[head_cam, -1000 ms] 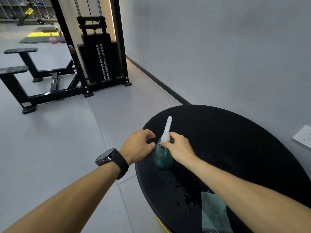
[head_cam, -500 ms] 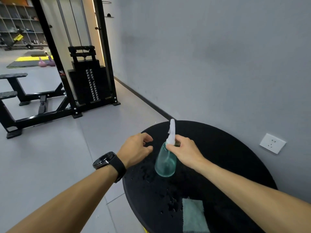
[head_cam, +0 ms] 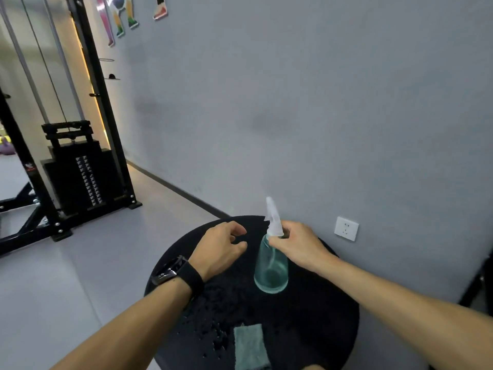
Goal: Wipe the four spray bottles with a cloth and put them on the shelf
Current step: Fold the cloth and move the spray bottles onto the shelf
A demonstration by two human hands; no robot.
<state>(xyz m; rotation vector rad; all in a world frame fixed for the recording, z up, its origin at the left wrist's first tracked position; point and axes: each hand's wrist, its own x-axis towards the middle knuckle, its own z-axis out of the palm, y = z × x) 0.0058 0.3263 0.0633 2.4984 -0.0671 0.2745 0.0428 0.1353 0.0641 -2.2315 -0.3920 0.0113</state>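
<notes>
Gym room, grey wall [head_cam: 293, 102], grey floor, black cable machine [head_cam: 80, 169] at left, white socket [head_cam: 346, 228] low on wall. Round black table [head_cam: 320, 316] in foreground, water droplets scattered across near-left part. Teal spray bottle [head_cam: 271, 268] with white nozzle, upright, just above or on tabletop; cannot tell which. Right hand [head_cam: 296, 244] pinching bottle neck, thumb and fingers curled round it. Left hand [head_cam: 220, 249] beside bottle, apart from it, fingers loosely curled, holding nothing; black watch [head_cam: 177, 272] on wrist. Folded grey-green cloth [head_cam: 250, 347] flat at table's near edge.
</notes>
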